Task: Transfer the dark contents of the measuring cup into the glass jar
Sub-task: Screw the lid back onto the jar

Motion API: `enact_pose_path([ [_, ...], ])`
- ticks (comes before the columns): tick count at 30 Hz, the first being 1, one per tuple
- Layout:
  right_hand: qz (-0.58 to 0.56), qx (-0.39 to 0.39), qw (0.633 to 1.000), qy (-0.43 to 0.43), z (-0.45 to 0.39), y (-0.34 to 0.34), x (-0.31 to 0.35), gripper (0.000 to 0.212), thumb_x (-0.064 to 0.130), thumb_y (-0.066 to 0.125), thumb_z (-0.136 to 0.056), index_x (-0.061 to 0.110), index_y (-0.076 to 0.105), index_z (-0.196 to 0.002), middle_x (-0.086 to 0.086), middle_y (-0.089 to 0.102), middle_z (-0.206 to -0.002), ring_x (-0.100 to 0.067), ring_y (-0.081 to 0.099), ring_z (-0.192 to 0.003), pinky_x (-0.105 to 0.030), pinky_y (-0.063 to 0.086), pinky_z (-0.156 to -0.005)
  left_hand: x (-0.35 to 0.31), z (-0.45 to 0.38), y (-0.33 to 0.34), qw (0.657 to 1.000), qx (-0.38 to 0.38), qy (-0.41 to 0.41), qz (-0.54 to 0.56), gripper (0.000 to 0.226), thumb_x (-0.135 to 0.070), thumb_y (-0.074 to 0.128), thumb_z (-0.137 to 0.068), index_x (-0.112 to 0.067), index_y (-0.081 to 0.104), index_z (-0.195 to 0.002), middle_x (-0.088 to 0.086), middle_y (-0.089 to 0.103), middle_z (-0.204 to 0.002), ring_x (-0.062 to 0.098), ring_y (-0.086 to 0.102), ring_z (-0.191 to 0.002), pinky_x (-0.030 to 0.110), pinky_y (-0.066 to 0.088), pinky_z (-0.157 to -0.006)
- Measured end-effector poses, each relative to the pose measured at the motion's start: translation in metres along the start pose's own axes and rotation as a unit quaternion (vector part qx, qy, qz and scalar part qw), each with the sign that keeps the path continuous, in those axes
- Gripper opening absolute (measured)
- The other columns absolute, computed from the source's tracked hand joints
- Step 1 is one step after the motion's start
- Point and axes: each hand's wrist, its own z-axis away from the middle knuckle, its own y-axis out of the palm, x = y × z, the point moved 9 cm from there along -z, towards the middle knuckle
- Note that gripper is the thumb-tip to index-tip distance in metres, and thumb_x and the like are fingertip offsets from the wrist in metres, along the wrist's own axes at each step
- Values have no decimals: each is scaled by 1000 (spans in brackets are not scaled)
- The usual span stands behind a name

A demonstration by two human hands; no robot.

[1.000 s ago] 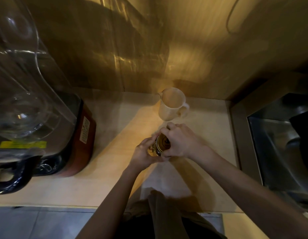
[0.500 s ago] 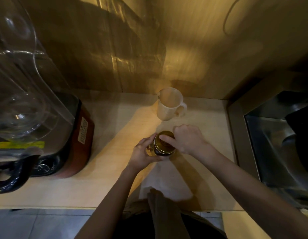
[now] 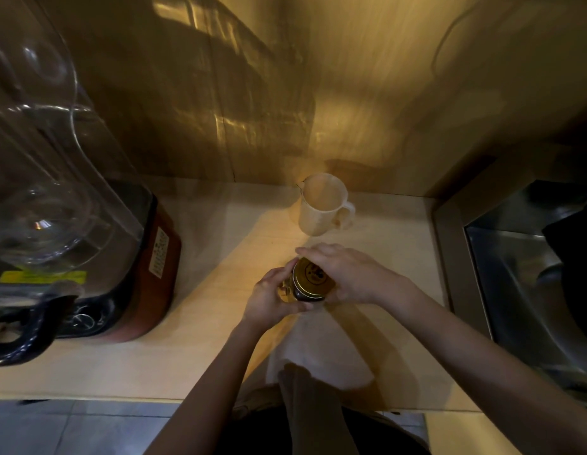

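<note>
Jar (image 3: pixel 307 285) of glass sits at counter centre, gold lid (image 3: pixel 313 276) on. Left hand (image 3: pixel 272 295) wraps its body from 9 o'clock; right hand (image 3: pixel 346 274) closes fingers over the lid rim. Measuring cup (image 3: pixel 321 205) stands at 12 o'clock, apart, and looks empty. Judged rigid, smooth, breakable: hold the body firmly, twist at the rim.

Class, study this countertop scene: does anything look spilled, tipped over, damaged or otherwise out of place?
Nothing stands out. The measuring cup stands upright on the counter with no visible spill around it. The glass jar, lid on, is in the grip of both the left hand and right hand.
</note>
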Motion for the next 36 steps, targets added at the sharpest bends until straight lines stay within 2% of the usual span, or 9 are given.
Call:
enact_pose_path([
  [8,48,14,993,107,17,-26,-21,39,43,70,-76,8,64,-93,-5,52,-79,-22,56,-82,-26,36,-64,-2,1,-1,1000,7,-1,1,97,-48,77,-55,-32,32,-139,5,53,-129,15,52,-106,28,44,-91],
  [11,26,-32,997,72,10,-32,-17,40,36,73,-74,17,61,-107,-6,62,-106,-23,56,-102,-29,43,-76,-2,0,-1,1000,3,-2,0,95,-44,79,-56,-32,32,-138,4,54,-128,14,51,-104,26,43,-90],
  [15,7,5,1000,-26,0,-8,0,98,14,80,-69,23,19,-145,-3,16,-156,-22,20,-140,-37,26,-111,-2,1,-2,1000,-4,-1,-7,95,-42,80,-56,-30,33,-138,4,55,-126,11,51,-100,23,42,-88],
  [21,30,-13,999,-36,-4,3,1,81,40,69,-77,18,26,-142,-10,43,-133,-26,42,-120,-36,39,-97,-3,1,-3,1000,-8,-3,-13,97,-43,80,-56,-24,34,-139,5,55,-126,9,50,-99,16,39,-85],
  [25,67,-88,993,46,5,-19,-7,60,67,52,-78,9,59,-90,-8,64,-91,-24,59,-84,-34,47,-71,-2,2,-1,1000,-5,-2,-4,98,-51,77,-53,-33,32,-138,3,56,-124,8,50,-100,20,41,-86],
  [28,97,-75,986,116,11,-33,-19,62,71,50,-77,13,42,-54,0,51,-60,-21,53,-67,-30,40,-60,-2,2,-1,1000,-5,-1,-11,94,-44,78,-57,-32,32,-138,4,55,-126,9,51,-100,21,43,-87],
  [31,58,-55,996,41,7,-26,-12,48,49,71,-72,17,57,-104,-5,59,-108,-23,53,-107,-33,43,-82,-3,2,-2,1000,-6,-3,-14,94,-41,79,-58,-30,33,-138,3,55,-125,8,50,-95,17,39,-82],
  [33,25,-7,999,-20,3,-9,-2,85,36,77,-69,21,31,-139,-7,37,-144,-24,33,-131,-37,34,-103,-3,2,-2,1000,-8,-3,-15,94,-40,80,-58,-29,33,-139,4,55,-125,9,50,-96,18,39,-83],
  [36,21,-3,999,-37,-1,0,3,87,34,74,-74,21,23,-143,-7,35,-146,-26,34,-132,-39,35,-105,-4,3,-3,1000,-10,-5,-17,94,-39,80,-58,-25,33,-139,5,55,-127,9,50,-101,19,39,-87],
])
